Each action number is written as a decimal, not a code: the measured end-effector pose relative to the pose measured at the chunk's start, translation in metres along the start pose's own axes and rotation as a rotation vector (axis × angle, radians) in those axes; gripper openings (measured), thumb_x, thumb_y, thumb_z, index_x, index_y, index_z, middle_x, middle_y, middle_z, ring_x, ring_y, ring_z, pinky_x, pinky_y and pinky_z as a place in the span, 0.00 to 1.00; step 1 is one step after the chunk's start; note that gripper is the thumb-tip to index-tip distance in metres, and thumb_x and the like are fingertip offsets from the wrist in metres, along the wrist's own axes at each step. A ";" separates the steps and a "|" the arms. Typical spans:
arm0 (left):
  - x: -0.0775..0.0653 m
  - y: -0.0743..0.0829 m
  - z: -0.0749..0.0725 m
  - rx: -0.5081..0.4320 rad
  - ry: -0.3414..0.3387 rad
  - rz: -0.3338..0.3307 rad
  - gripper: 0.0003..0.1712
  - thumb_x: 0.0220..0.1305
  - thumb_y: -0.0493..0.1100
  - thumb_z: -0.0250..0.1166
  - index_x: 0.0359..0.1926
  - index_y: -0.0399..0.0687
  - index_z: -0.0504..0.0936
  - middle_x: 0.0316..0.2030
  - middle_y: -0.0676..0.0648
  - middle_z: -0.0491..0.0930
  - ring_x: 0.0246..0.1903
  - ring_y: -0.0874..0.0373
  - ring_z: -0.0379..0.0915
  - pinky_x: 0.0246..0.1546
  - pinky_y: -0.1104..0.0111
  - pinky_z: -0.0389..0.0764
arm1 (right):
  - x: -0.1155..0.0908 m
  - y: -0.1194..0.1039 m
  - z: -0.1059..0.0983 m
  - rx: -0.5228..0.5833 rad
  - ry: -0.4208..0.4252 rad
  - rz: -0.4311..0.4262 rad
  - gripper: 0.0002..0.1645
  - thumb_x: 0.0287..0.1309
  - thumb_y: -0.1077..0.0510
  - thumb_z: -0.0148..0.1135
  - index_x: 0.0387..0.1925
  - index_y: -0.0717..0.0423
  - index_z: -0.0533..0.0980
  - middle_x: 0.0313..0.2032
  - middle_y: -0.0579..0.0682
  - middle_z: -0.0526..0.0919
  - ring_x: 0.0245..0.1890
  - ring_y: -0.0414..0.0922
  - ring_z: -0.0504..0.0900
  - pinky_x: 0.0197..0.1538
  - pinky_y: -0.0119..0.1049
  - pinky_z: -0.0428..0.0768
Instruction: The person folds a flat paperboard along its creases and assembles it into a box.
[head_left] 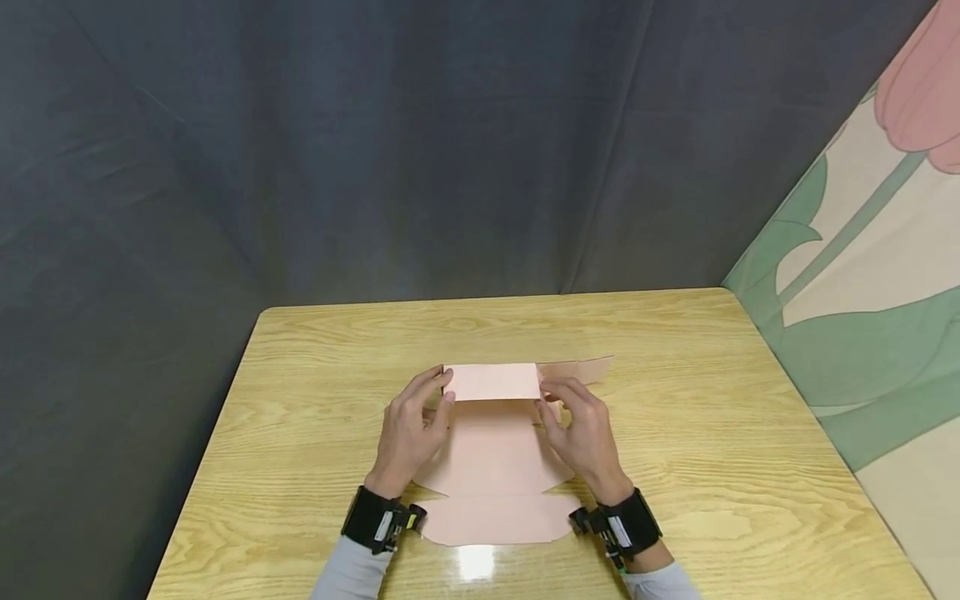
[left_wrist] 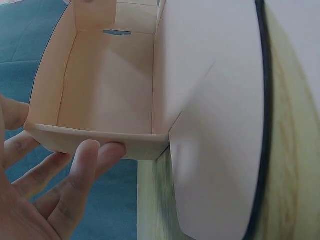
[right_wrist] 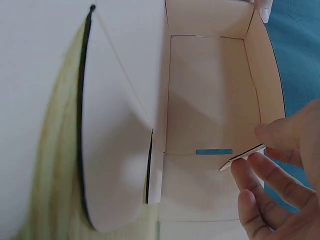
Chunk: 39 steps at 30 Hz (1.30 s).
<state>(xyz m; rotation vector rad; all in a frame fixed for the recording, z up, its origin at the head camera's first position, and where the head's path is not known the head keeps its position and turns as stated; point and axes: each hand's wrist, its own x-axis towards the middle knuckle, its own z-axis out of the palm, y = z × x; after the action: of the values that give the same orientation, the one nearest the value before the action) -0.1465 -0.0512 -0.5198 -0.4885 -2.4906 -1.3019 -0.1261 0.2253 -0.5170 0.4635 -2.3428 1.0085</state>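
A pale pink cardboard box [head_left: 495, 450], partly folded, stands between the two hands, its long lid panel [head_left: 498, 521] lying toward the person. At the left end, my left hand [head_left: 411, 429] grips the folded-up end wall [left_wrist: 100, 140], thumb and fingers on either side of it. My right hand [head_left: 581, 429] pinches a small flap [right_wrist: 245, 156] at the other end between thumb and fingers. There the end panel [right_wrist: 195, 185] lies folded outward, and a narrow slot [right_wrist: 214, 151] runs along its crease. Another flap [head_left: 577, 368] sticks out to the right behind the right hand.
The box is over a light wood-grain table [head_left: 300, 400]. A dark curtain [head_left: 450, 150] hangs behind the table, and a flower-patterned cloth [head_left: 885, 333] hangs along the right side. Black wrist straps with cameras sit on both wrists, close to the lid panel.
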 end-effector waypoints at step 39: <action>0.002 -0.001 -0.001 -0.013 -0.020 -0.002 0.22 0.80 0.47 0.62 0.68 0.44 0.83 0.68 0.38 0.80 0.40 0.50 0.90 0.34 0.71 0.88 | -0.008 0.009 0.006 0.520 0.014 0.509 0.15 0.59 0.71 0.76 0.49 0.65 0.89 0.53 0.63 0.89 0.55 0.35 0.84 0.68 0.59 0.79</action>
<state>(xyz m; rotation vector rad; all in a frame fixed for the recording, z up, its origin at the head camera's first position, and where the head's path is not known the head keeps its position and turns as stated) -0.1482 -0.0520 -0.5191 -0.5043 -2.5008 -1.3217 -0.1263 0.2278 -0.5305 0.0310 -2.2144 1.8671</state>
